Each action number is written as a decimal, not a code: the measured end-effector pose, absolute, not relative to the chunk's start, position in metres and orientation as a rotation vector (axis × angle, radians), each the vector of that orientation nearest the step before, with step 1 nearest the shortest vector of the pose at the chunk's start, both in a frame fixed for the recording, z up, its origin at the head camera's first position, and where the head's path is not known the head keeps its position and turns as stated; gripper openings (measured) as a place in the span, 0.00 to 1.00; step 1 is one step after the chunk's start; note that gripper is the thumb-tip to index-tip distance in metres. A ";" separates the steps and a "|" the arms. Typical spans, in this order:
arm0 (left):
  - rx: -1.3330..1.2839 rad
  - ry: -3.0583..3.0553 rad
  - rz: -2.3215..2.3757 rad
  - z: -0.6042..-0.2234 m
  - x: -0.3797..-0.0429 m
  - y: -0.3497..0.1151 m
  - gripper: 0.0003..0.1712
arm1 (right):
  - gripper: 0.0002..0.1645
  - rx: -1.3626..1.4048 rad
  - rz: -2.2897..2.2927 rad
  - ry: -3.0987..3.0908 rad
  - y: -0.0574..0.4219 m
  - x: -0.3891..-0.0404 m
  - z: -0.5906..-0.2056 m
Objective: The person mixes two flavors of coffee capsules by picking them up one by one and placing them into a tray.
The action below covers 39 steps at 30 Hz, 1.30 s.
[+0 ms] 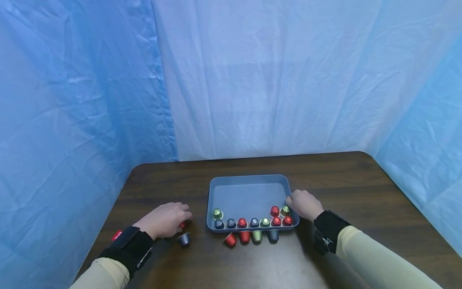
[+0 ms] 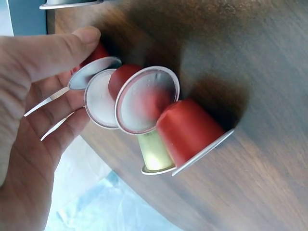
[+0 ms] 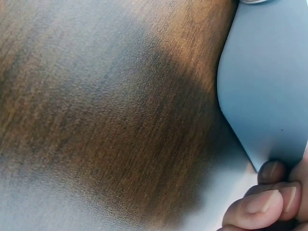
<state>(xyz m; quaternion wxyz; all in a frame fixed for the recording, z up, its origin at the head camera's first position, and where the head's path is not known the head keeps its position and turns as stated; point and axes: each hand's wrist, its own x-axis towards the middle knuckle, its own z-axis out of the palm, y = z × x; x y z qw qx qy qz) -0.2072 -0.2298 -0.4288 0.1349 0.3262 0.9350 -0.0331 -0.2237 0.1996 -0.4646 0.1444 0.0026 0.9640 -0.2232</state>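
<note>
Capsules point(image 1: 242, 222) in a blue-grey tray point(image 1: 249, 196) — right fingers point(image 1: 290, 200) at its edge

Head view: left hand point(image 1: 167, 220) at 7 o'clock, aimed toward 2, curled; right hand point(image 1: 305, 204) at 4, aimed toward 10, curled.

On the table point(image 1: 361, 192) — a tray point(image 1: 249, 194), coffee capsules point(image 1: 242, 222) along its near side | Before: four capsules point(image 1: 244, 237) just outside the tray | Left: left hand point(image 1: 166, 220) at a capsule cluster point(image 2: 192, 132) | Right: right hand point(image 1: 304, 204) at the tray's right rim | Behind — fabric sheets point(image 1: 274, 80) beyond the table
</note>
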 end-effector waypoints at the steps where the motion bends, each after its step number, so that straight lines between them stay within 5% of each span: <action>1: 0.944 2.708 -0.103 -0.429 -0.207 -0.230 0.18 | 0.19 0.008 -0.642 2.778 0.200 -0.224 -0.464; 14: 1.044 2.746 -0.069 -0.431 -0.209 -0.234 0.12 | 0.19 0.020 -0.641 2.770 0.199 -0.223 -0.465; 39: 1.182 3.028 0.140 -0.395 -0.216 -0.218 0.16 | 0.20 -0.006 -0.645 2.796 0.201 -0.225 -0.468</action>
